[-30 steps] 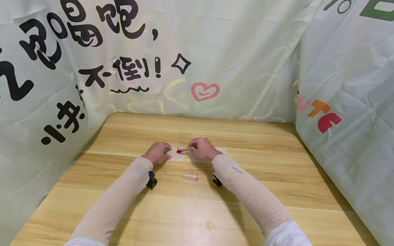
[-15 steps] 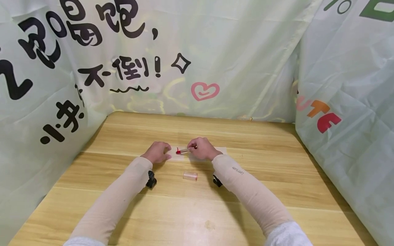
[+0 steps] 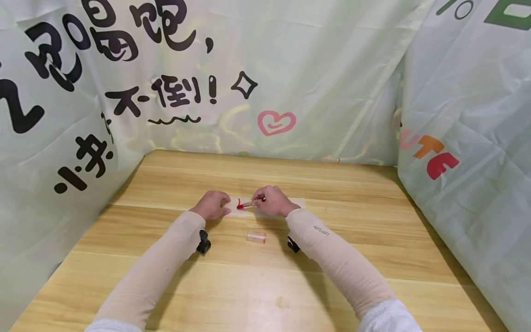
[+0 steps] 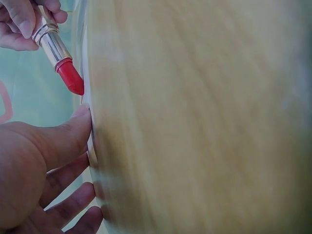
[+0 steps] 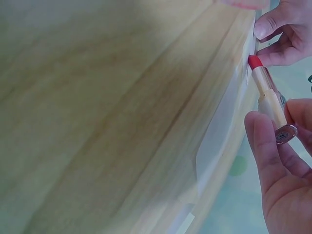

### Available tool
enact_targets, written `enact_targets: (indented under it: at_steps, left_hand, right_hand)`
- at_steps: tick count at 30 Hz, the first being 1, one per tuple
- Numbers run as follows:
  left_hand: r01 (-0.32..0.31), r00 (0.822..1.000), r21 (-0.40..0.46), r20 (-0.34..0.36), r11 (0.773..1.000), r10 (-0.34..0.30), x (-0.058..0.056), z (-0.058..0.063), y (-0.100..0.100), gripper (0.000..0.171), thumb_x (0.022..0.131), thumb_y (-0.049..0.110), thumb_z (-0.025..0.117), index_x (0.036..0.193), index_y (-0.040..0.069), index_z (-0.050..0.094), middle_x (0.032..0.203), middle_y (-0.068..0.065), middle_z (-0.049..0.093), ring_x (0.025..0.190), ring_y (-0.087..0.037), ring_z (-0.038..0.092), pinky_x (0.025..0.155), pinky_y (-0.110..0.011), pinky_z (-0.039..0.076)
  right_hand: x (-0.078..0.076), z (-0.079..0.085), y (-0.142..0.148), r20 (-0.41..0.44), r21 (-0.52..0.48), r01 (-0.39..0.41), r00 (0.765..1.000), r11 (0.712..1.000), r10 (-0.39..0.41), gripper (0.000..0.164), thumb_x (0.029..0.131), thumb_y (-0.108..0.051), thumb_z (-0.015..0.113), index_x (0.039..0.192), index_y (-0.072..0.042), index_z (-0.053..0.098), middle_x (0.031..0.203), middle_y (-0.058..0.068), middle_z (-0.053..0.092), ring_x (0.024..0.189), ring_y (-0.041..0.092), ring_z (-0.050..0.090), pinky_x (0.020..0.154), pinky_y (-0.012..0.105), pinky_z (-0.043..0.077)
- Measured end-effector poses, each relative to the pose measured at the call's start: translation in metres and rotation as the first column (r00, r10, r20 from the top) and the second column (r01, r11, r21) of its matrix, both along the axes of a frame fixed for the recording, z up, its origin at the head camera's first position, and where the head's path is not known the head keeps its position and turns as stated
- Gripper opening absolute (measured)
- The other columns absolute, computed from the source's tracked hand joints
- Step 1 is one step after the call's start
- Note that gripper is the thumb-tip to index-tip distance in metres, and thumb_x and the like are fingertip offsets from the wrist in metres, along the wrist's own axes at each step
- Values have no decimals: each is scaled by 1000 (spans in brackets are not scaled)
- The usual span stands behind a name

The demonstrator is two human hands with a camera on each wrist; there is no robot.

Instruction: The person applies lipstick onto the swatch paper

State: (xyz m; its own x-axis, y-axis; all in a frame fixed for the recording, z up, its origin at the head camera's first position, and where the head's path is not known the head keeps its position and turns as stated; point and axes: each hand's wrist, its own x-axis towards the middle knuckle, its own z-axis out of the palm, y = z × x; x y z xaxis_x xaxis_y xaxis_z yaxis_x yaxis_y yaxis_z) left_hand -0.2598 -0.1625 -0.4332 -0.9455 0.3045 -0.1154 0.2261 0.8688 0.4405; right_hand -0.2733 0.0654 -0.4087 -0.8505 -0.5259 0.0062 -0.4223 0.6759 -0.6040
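My right hand [image 3: 271, 201] pinches a lipstick [image 4: 57, 50] by its base, with the red bullet extended and pointing left. The bullet's tip meets a strip of white paper [image 3: 297, 202] on the table, beside a short red mark [image 3: 238, 201]. At the paper's left end rests my left hand [image 3: 210, 205], its thumb and fingertips spread and touching down. In the left wrist view the thumb [image 4: 70, 136] lies close to the lipstick tip. Part of the paper is hidden under my right hand.
A clear pinkish lipstick cap [image 3: 256, 237] lies on its side on the wooden table [image 3: 199, 286], nearer to me than the paper. Printed cloth curtains [image 3: 323, 83] stand along the table's back and sides. Each wrist carries a small black camera [image 3: 203, 242].
The lipstick's tip has slid slightly left and toward me, and the red mark behind it shows longer. My left hand stays in place.
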Motion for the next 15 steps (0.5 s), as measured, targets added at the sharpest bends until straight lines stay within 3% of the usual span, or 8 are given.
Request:
enact_targets:
  at_steps: [15]
  left_hand:
    - [4, 1000, 10, -22, 1000, -4, 0, -1, -1, 34, 90, 16, 72, 119, -1, 65, 127, -19, 60, 125, -38, 49, 106, -48, 38]
  right_hand:
    - [0, -2, 3, 24, -6, -18, 1000, 1000, 18, 12, 94, -12, 63, 94, -9, 75, 85, -4, 72, 75, 12, 61, 68, 27, 50]
